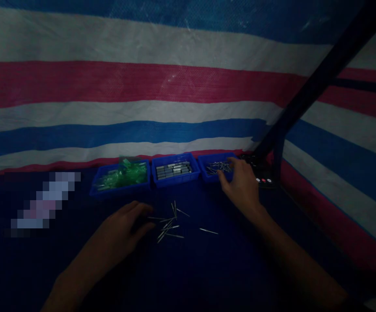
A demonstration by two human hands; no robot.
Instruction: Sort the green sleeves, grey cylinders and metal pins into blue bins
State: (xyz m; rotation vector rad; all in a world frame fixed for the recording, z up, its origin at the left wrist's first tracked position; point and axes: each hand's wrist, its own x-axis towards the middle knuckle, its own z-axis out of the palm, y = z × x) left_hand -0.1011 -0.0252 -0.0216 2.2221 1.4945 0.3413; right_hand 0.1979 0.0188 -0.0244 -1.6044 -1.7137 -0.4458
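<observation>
Several thin metal pins (167,228) lie in a loose pile on the dark blue table. One more pin (209,231) rests apart, to the right of the pile. My left hand (127,225) is at the pile's left side, thumb and fingers apart, with nothing seen between them. My right hand (241,180) reaches over the right blue tray (204,178), which holds more thin metal pins (218,167). Its thumb and index finger are spread at the tray's right part; the other fingers are partly hidden.
Left of the pin tray stands a blue tray (176,179) of short metal rods. Farther left, another blue tray (119,190) holds green transparent pieces (131,173). A black object with buttons (267,185) sits at the right. Striped sheeting (142,82) and a dark slanting pole (318,78) enclose the table.
</observation>
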